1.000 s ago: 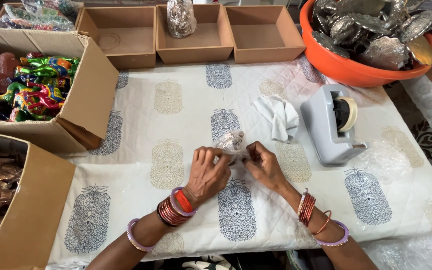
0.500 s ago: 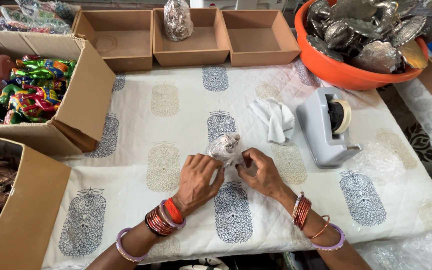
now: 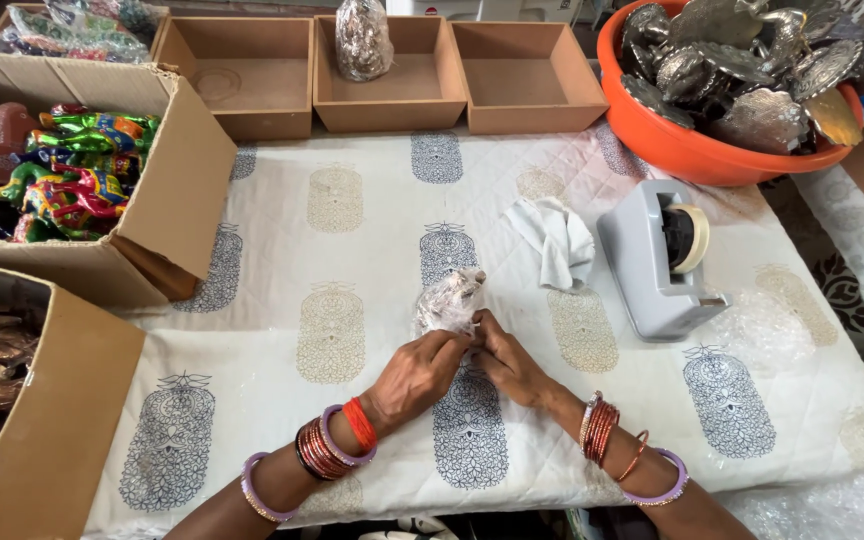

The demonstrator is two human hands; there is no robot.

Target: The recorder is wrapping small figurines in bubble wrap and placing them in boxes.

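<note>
Surface: quilted white cloth (image 3: 352, 260) with printed blue and tan motifs.
Bundle: small item in clear wrap (image 3: 447, 302), on the cloth at its middle, pinched at its near end.
Left grip (image 3: 422, 368): fingers closed on the bundle's lower edge.
Right grip (image 3: 505, 360): fingers closed on the same edge, touching the left.
Beyond, right of the grips: crumpled white rag (image 3: 555, 240), then grey tape dispenser (image 3: 657, 258).
Far right: orange tub (image 3: 692, 150) of silver pieces.
Far edge: three wooden trays (image 3: 407, 100).
Left: carton (image 3: 167, 190) of bright toys.
</note>
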